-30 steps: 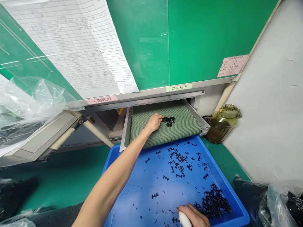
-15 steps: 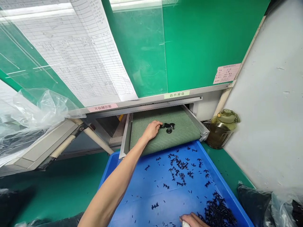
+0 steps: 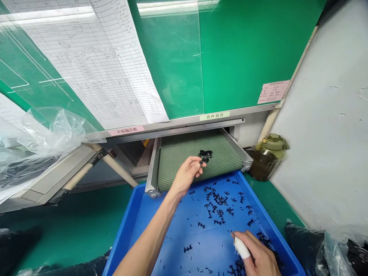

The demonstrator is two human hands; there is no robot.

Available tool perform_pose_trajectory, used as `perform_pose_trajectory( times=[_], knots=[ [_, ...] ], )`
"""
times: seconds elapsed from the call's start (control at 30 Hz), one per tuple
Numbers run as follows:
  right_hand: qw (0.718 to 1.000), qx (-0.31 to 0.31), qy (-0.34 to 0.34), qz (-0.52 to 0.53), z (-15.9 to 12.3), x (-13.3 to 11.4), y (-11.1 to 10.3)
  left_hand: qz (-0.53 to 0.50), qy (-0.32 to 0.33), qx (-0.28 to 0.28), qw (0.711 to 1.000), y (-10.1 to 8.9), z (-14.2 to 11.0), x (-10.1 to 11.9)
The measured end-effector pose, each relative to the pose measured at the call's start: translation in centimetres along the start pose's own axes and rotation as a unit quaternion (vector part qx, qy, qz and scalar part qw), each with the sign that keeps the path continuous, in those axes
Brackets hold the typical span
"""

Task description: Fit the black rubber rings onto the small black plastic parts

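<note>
Pinching a tiny black plastic piece (image 3: 201, 163) between thumb and fingertips, L hand (image 3: 186, 174) is hovering just over the near edge of the green mesh conveyor belt (image 3: 178, 155), right beside a small cluster of black parts (image 3: 205, 154) sitting mid-belt. Hand's narrow, fingers curled; forearm (image 3: 155, 226) is reaching up over the blue plastic tray (image 3: 122, 230) from its near-left side, wrist bent slightly. R hand (image 3: 260, 257) is wrapped firmly around a white rounded object (image 3: 241, 247), working low by the tray's right wall, tip aimed at the tray floor. Scattered black bits (image 3: 218, 199) are lying across the floor, denser heap (image 3: 267, 241) near R hand. Fingertip pinch is giving good control on parts this small; exact shape of the held piece can't be told.
</note>
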State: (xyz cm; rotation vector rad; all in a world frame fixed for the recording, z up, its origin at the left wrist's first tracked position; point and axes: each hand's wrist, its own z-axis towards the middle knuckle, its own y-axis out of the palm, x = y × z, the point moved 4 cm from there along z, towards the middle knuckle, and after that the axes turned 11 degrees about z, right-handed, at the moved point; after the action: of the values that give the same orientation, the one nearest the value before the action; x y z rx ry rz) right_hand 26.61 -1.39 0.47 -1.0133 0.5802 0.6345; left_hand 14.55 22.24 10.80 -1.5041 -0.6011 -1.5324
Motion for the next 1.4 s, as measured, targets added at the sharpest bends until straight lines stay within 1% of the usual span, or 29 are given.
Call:
perform_pose_trajectory(
  times=[0.03,0.1,0.17,0.23,0.33,0.47,0.63,0.73,0.8,0.9,0.97,1.0,1.07,1.17,1.23,1.3,1.4],
  knots=[
    [1.000,0.010,-0.012,-0.007,0.8,-0.5,-0.7,-0.054,-0.010,-0.015,0.998,0.8,-1.4,0.5],
    [0.998,0.050,-0.016,-0.019,2.4,-1.9,-2.1,-0.093,-0.024,-0.041,0.995,2.3,-3.9,1.3],
    [0.995,0.090,-0.014,-0.030,3.9,-3.8,-3.3,-0.089,-0.032,-0.058,0.994,3.4,-5.9,2.0],
    [0.992,0.115,-0.019,-0.044,5.1,-5.7,-4.2,-0.068,-0.039,-0.073,0.994,4.2,-7.4,2.5],
    [0.991,0.112,-0.039,-0.061,6.4,-7.6,-5.0,-0.030,-0.041,-0.096,0.994,5.0,-8.9,2.9],
    [0.991,0.084,-0.060,-0.085,6.9,-8.3,-5.3,0.020,-0.034,-0.115,0.993,5.2,-10.0,3.1],
    [0.993,0.045,-0.064,-0.091,6.9,-8.5,-5.0,0.066,-0.015,-0.119,0.991,5.0,-10.5,3.5],
    [0.989,0.039,-0.069,-0.127,7.0,-8.7,-4.6,0.110,0.014,-0.118,0.987,4.8,-10.6,3.8],
    [0.983,0.042,-0.080,-0.158,7.1,-9.0,-4.5,0.119,0.027,-0.116,0.986,4.6,-10.6,4.0],
    [0.976,0.048,-0.096,-0.187,7.2,-9.6,-4.3,0.109,0.023,-0.111,0.988,4.4,-10.5,3.9],
    [0.976,0.050,-0.099,-0.188,7.2,-9.9,-4.2,0.105,0.022,-0.106,0.989,4.4,-10.5,3.6],
    [0.979,0.049,-0.092,-0.177,7.2,-10.0,-4.2,0.104,0.025,-0.103,0.989,4.4,-10.5,3.4],
    [0.989,0.041,-0.057,-0.131,7.3,-9.7,-3.8,0.091,0.024,-0.096,0.991,4.6,-10.6,2.7],
    [0.997,0.039,0.038,-0.045,7.3,-8.4,-2.8,0.043,0.002,-0.077,0.996,5.2,-10.5,1.0],
    [0.994,0.042,0.100,-0.009,7.3,-7.2,-2.0,0.031,-0.011,-0.069,0.997,5.6,-10.4,-0.2],
    [0.988,0.040,0.148,0.016,7.3,-6.2,-1.2,0.051,-0.011,-0.072,0.996,5.9,-10.1,-1.0],
    [0.977,0.039,0.198,0.074,7.1,-5.2,-0.7,0.090,-0.006,-0.089,0.992,6.1,-9.8,-1.6]
  ],
)
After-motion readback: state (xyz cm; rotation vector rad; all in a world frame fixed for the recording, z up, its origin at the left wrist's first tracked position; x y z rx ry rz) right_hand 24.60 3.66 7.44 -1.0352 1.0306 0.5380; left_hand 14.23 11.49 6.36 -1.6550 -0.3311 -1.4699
